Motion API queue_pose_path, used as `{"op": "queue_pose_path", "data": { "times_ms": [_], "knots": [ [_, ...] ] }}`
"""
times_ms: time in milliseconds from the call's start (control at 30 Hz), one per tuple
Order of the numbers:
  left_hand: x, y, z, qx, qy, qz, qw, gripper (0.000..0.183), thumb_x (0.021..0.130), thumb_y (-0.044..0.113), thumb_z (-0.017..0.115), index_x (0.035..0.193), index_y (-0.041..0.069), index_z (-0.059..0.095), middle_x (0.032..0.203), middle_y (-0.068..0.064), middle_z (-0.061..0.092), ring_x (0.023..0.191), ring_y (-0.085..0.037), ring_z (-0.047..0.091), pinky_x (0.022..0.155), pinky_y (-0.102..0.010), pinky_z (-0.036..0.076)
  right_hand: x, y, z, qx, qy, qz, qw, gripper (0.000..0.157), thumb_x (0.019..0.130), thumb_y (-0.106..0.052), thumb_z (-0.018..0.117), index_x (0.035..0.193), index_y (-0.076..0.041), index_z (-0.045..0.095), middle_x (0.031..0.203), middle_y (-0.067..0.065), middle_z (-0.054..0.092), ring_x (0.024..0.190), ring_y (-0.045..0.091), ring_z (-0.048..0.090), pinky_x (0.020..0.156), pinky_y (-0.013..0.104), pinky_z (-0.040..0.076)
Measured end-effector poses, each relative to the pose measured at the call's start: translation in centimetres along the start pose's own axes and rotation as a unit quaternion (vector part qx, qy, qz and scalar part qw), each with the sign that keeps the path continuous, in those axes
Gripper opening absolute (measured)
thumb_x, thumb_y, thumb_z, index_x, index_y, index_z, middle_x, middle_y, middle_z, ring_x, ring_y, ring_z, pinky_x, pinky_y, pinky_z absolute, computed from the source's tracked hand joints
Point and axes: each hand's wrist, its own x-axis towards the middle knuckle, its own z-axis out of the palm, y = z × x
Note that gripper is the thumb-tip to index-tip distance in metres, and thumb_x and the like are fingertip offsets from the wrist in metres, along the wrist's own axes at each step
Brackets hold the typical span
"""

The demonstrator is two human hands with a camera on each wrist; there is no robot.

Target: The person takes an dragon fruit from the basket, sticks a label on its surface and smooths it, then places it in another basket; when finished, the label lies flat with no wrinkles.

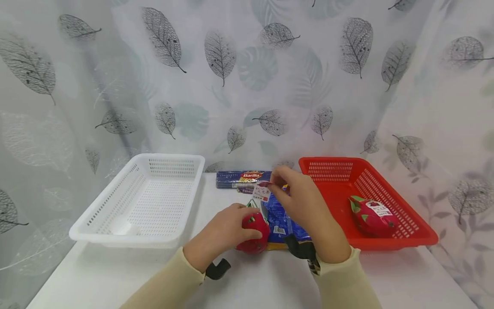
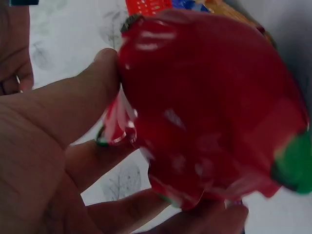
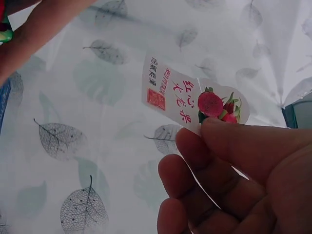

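Note:
My left hand (image 1: 227, 228) grips a red dragon fruit (image 1: 255, 234) with green scale tips, close over the white table. In the left wrist view the thumb and fingers curl round the glossy dragon fruit (image 2: 209, 102). My right hand (image 1: 299, 195) is raised above and to the right of it, pinching a paper label (image 1: 262, 192) between thumb and forefinger. The label (image 3: 168, 95) carries red Chinese characters and a dragon fruit picture in the right wrist view. Behind the hands lies a blue package (image 1: 278, 219), partly hidden by the right hand.
A white basket (image 1: 181, 234) stands on the left. The red basket (image 1: 414, 240) on the right holds another dragon fruit (image 1: 374, 218) bearing a label. A blue Barilla spaghetti pack (image 1: 231, 180) lies at the back, before a leaf-patterned curtain (image 1: 247, 107).

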Motion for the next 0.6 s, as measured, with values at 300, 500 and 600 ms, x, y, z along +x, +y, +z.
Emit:
{"op": "queue_pose_path", "data": {
  "times_ms": [300, 500, 600],
  "knots": [
    [-0.1, -2.0, -1.7, -0.019, -0.051, 0.000, 0.9985, 0.069, 0.078, 0.031, 0.095, 0.140, 0.018, 0.067, 0.130, -0.007, 0.067, 0.121, -0.025, 0.062, 0.088, -0.047, 0.066, -0.1, 0.9, 1.7, 0.035, -0.109, 0.057, 0.992, 0.027, 0.091, -0.023, 0.086, 0.107, -0.019, 0.064, 0.099, -0.001, 0.074, 0.093, 0.016, 0.067, 0.085, 0.035, 0.065],
    [0.1, -2.1, -2.1, -0.007, -0.057, -0.005, 0.9984, 0.072, 0.078, 0.034, 0.096, 0.141, 0.015, 0.067, 0.128, -0.005, 0.071, 0.118, -0.024, 0.064, 0.091, -0.046, 0.065, -0.8, 2.4, 4.3, 0.063, -0.181, 0.099, 0.976, 0.031, 0.090, -0.022, 0.087, 0.107, -0.018, 0.062, 0.094, -0.003, 0.068, 0.092, 0.015, 0.063, 0.080, 0.030, 0.062],
    [0.2, -2.2, -2.1, -0.013, -0.059, -0.009, 0.9982, 0.072, 0.078, 0.034, 0.096, 0.141, 0.015, 0.067, 0.129, -0.005, 0.072, 0.118, -0.023, 0.065, 0.093, -0.047, 0.065, -1.3, 3.0, 5.4, 0.075, -0.191, 0.121, 0.971, 0.033, 0.089, -0.022, 0.088, 0.106, -0.018, 0.061, 0.091, -0.003, 0.066, 0.088, 0.015, 0.061, 0.077, 0.028, 0.060]
  ]
}}
